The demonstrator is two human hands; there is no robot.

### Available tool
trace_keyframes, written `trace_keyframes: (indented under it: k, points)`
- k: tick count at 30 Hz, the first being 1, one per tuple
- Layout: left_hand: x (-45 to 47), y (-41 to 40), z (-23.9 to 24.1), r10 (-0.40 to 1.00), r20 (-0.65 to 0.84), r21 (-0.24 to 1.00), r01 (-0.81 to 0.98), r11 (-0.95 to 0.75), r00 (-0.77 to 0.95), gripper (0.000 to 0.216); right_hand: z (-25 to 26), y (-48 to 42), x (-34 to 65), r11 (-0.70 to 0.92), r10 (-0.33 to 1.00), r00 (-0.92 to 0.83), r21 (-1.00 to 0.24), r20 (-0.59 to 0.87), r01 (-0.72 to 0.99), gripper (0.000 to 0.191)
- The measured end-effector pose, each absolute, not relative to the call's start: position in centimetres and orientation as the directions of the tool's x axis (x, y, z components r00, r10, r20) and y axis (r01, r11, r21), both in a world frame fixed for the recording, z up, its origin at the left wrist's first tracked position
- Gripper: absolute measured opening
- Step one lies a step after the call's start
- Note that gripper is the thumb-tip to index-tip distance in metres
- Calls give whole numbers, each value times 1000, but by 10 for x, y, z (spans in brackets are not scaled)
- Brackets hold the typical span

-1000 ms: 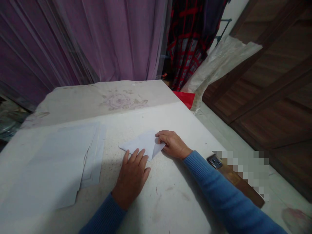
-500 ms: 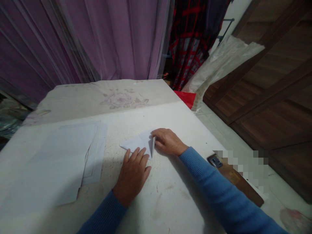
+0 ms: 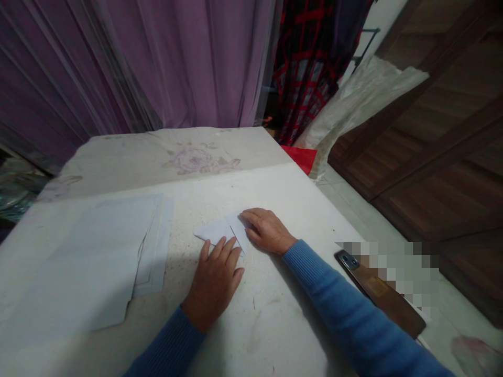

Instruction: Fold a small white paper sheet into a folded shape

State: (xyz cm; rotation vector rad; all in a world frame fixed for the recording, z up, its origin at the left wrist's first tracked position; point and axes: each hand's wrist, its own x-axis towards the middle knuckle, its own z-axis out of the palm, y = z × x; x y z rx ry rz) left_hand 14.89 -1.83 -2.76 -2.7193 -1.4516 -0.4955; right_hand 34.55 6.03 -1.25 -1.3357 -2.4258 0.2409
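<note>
A small folded piece of white paper (image 3: 220,229) lies on the white table (image 3: 275,324) in front of me. My left hand (image 3: 216,277) rests flat with its fingers stretched out, the fingertips pressing on the paper's near edge. My right hand (image 3: 265,230) lies on the paper's right side, fingers curled and pressing a folded flap down.
A stack of white paper sheets (image 3: 98,256) lies to the left. A brown flat object with a metal clip (image 3: 379,290) sits at the table's right edge. A floral cloth (image 3: 176,157) covers the far end, with purple curtains (image 3: 157,63) behind and a wooden door (image 3: 444,136) at the right.
My right hand has folded the paper's right corner over to the left and now presses it flat. The left hand has stayed in place on the paper.
</note>
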Motion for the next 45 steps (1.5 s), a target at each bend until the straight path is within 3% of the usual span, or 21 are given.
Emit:
trace_keyframes:
  k: [12, 30, 37, 45]
  points:
    - [148, -20, -30, 792, 267, 75, 807, -585, 549, 35, -34, 50, 341, 540, 824, -406, -333, 394, 773, 34]
    - [150, -21, -29, 823, 233, 94, 830, -549, 518, 41, -32, 43, 334, 503, 848, -408, -269, 337, 822, 22]
    - [151, -22, -25, 833, 237, 134, 832, -538, 500, 39, -34, 42, 331, 478, 856, -376, -269, 355, 836, 23]
    - [151, -21, -25, 828, 251, 129, 830, -543, 502, 39, -39, 43, 335, 572, 801, -472, -240, 368, 784, 35]
